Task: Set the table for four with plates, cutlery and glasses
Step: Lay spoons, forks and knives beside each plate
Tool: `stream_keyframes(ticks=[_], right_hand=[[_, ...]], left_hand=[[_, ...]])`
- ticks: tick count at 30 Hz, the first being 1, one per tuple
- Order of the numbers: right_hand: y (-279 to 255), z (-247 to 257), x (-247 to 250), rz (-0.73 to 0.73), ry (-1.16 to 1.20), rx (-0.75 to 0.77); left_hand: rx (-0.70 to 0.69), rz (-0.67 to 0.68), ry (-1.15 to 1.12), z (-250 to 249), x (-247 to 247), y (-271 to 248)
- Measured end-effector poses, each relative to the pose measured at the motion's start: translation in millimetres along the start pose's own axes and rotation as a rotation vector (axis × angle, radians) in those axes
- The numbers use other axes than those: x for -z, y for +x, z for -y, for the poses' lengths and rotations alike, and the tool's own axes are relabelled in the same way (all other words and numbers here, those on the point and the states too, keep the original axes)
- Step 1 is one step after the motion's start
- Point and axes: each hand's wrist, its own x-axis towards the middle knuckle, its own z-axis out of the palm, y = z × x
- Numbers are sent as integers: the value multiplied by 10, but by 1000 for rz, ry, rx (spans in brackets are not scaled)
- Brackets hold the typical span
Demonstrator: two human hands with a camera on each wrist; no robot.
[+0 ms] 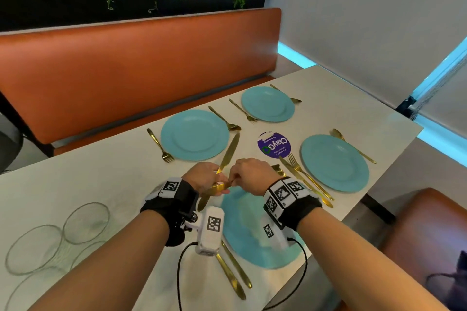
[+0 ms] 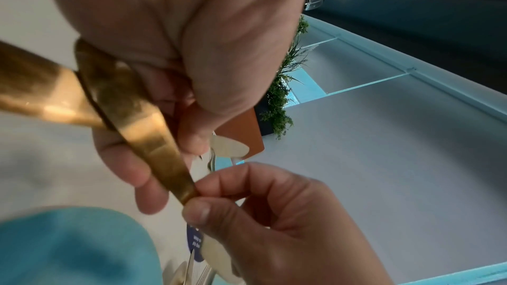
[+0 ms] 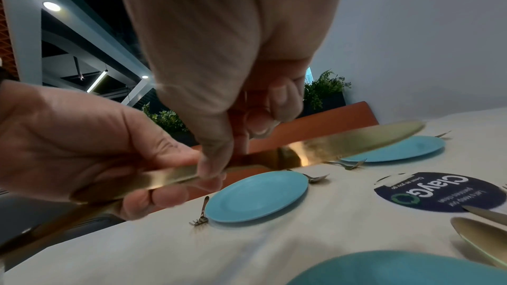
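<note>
My left hand point(image 1: 202, 175) grips two gold knives over the middle of the table. One knife point(image 1: 228, 153) points its blade away toward the far left plate point(image 1: 194, 134). The other knife point(image 1: 206, 199) slants down to the left. My right hand point(image 1: 249, 174) pinches the handle of the first knife point(image 3: 356, 140) between thumb and forefinger, right beside the left hand's fingers point(image 3: 153, 198). A near blue plate point(image 1: 242, 235) lies under my wrists, partly hidden. Two more blue plates sit at the far right point(image 1: 267, 103) and right point(image 1: 334, 161). Each of these has gold cutlery beside it.
Three empty glasses point(image 1: 86, 222) stand on the white table at the near left. A purple round sticker point(image 1: 274, 145) marks the table's centre. Two gold pieces point(image 1: 232, 272) lie left of the near plate. An orange bench point(image 1: 126, 70) runs along the far side.
</note>
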Motion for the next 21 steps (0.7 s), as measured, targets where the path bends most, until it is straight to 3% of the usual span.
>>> stream_keyframes(ticks=[2, 5, 12, 15, 21], right_hand=[[115, -91, 78, 12, -4, -1], [351, -308, 230, 13, -4, -52], [1255, -1079, 545, -166, 221, -423], [1731, -1320, 578, -110, 211, -559], [2413, -1522, 457, -14, 197, -646]], left_hand=[[-21, -53, -33, -60, 58, 118], [-39, -239, -77, -179, 218, 290], [-37, -528, -250, -351, 630, 751], [-23, -566, -296, -371, 748, 924], [-14, -632, -376, -380, 962, 1143]])
